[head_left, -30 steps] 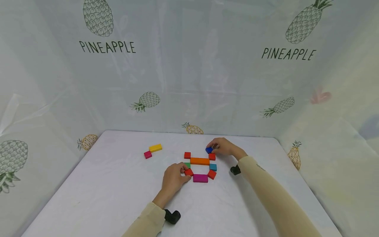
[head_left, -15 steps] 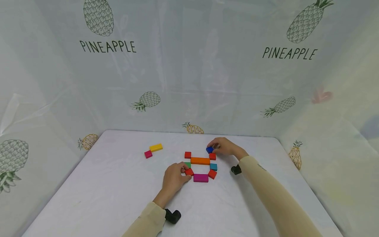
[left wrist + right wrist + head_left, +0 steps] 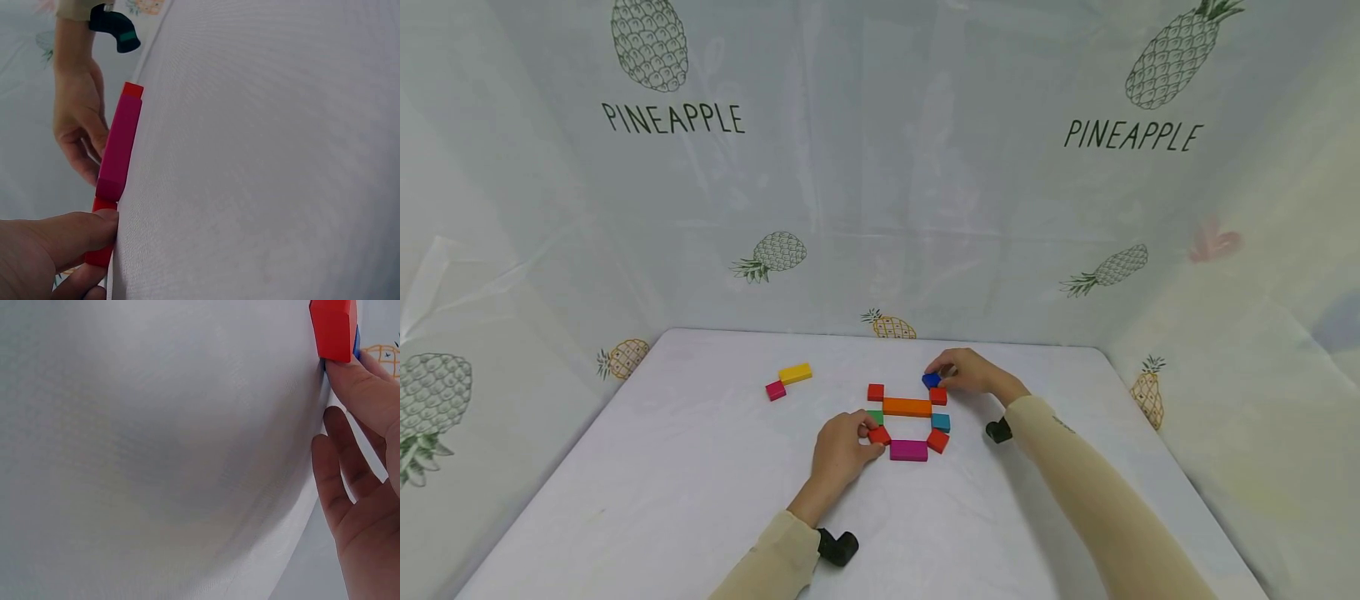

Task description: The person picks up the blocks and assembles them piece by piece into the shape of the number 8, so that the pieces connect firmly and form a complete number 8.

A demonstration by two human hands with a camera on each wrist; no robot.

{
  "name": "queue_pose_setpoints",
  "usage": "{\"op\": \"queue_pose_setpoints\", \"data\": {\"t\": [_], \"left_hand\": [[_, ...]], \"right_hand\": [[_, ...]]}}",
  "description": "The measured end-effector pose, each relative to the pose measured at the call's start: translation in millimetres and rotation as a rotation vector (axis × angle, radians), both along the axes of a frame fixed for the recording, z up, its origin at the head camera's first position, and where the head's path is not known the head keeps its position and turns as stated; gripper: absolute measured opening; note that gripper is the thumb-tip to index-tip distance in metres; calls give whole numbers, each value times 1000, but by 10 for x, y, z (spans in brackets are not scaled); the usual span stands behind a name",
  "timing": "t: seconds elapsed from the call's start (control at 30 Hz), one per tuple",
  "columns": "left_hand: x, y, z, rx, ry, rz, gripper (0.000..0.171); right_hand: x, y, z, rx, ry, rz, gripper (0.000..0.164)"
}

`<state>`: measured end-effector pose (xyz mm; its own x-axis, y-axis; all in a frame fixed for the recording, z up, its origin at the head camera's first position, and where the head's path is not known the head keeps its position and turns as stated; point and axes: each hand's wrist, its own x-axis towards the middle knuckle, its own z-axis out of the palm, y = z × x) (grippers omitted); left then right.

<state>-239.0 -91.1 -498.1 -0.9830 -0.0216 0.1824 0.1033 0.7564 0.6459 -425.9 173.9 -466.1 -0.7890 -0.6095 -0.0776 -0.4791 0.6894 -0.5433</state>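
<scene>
My left hand point(image 3: 837, 454) pinches a red block point(image 3: 879, 436) between thumb and fingers, at the lower left of a block outline. A magenta block point(image 3: 120, 150) lies right beside it in the left wrist view. My right hand point(image 3: 972, 372) holds a dark blue block point(image 3: 932, 380) at the outline's upper right, against a red block point(image 3: 333, 328) that mostly hides the blue one in the right wrist view. Between them lie an orange bar point(image 3: 907, 407), a green block point(image 3: 876, 417) partly under the left fingers, a teal block point(image 3: 940, 422) and a tilted red block point(image 3: 937, 441).
Another red block point(image 3: 876, 392) lies at the outline's upper left. Farther left, a yellow block point(image 3: 795, 373) touches a pinkish-red block point(image 3: 776, 390). The white table point(image 3: 700, 467) ends at the back against a pineapple-print curtain point(image 3: 880, 183).
</scene>
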Motion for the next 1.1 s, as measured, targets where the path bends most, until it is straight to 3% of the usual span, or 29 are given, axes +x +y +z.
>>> {"op": "queue_pose_setpoints", "data": {"t": [1.1], "left_hand": [[-16, -12, -41, -5, 12, -3, 28]], "right_hand": [[45, -27, 4, 41, 36, -17, 30]]}}
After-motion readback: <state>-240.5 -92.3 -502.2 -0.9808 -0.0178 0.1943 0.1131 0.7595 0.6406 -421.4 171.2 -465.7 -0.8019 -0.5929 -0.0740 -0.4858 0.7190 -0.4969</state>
